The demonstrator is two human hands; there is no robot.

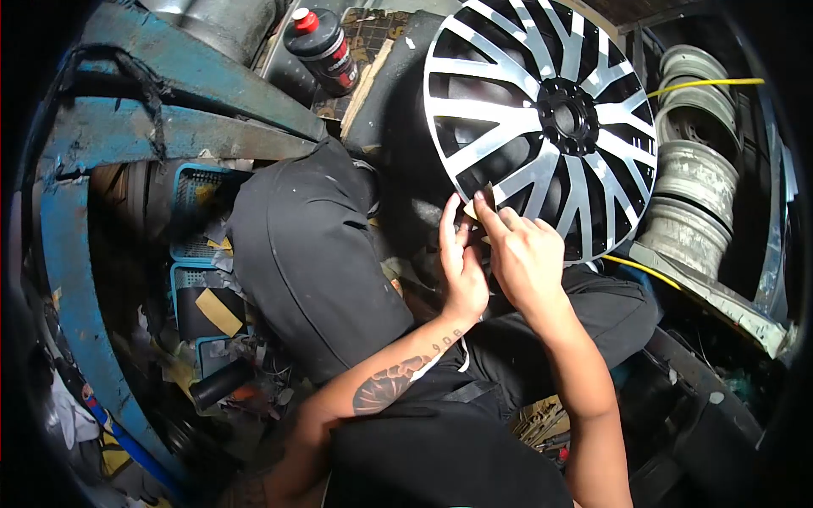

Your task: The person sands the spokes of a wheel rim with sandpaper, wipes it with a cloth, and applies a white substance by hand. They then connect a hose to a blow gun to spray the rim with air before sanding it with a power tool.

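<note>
Wheel [546, 118] toward one o'clock, right hand [527, 254] at its seven o'clock edge.
The right hand pinches a small tan sheet [472, 210]; the left hand [464, 278] points up beside, its grip I cannot tell. Stacked rims [694, 173] stand close at two o'clock; a gap divides the wheel from a bottle [326, 55] at eleven. The wheel shines silver.

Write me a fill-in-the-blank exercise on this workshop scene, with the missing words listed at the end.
1. The right hand, a small tan sheet at its fingertips, and the left hand are near the ____ edge of the wheel in the picture, not the upper.
2. The dark bottle has a ____ cap.
3. The cord crossing the stacked rims is ____.
4. The plastic baskets are ____.

Missing words: lower; red; yellow; blue.
</note>
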